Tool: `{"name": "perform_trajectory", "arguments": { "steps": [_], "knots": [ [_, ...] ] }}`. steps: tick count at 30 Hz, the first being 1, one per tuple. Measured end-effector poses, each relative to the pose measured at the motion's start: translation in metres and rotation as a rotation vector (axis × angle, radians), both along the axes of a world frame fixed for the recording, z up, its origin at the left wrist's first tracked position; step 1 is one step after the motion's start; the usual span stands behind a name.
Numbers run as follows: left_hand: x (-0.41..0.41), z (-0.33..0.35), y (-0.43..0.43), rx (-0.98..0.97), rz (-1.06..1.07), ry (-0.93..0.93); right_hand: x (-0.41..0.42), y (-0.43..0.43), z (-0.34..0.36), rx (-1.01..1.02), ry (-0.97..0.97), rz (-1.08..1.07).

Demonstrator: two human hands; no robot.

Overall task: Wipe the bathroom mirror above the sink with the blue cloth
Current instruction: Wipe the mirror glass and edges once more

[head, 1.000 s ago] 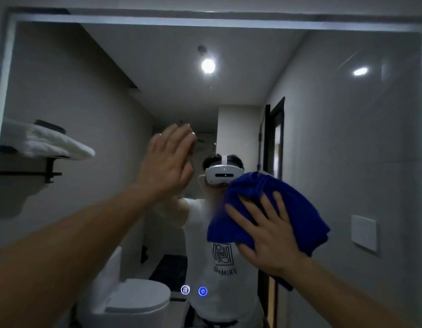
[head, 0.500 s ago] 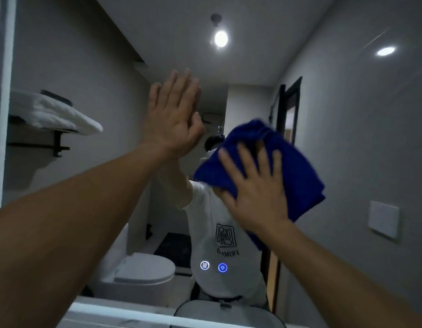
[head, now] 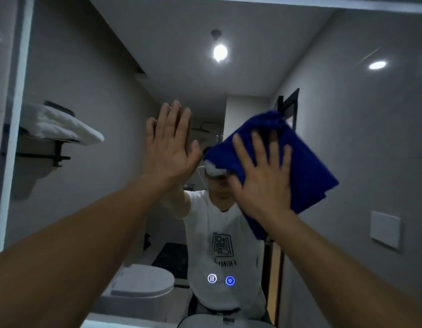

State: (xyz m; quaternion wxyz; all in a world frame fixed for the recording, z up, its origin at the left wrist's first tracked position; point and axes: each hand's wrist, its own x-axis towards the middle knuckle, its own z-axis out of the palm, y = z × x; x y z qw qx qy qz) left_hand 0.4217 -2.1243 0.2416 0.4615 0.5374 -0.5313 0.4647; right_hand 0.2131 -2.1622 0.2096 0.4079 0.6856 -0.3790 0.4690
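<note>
The mirror fills almost the whole view, its pale frame showing at the left and top. A folded blue cloth lies flat against the glass right of centre. My right hand presses on it with fingers spread, covering the cloth's lower left part. My left hand rests flat on the glass just left of the cloth, fingers up and together, holding nothing. The sink's rim peeks in at the bottom edge.
Two lit touch buttons glow low on the glass. Reflected in it are a person in a white shirt, a toilet, a shelf with a white towel, a ceiling lamp and a dark door frame.
My right hand has slid the cloth right and up from the middle of the glass. My left hand stays flat on the mirror. The view has shifted up and down meanwhile.
</note>
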Motion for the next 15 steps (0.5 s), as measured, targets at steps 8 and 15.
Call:
{"name": "perform_trajectory", "arguments": {
  "steps": [8, 15],
  "knots": [
    [-0.001, 0.000, 0.006, 0.066, 0.006, 0.004, -0.027, 0.000, -0.090, 0.351, 0.679, 0.720],
    [0.002, 0.001, 0.003, 0.090, 0.000, 0.001, -0.040, -0.007, 0.057, 0.044, 0.190, 0.030]
  ]
}}
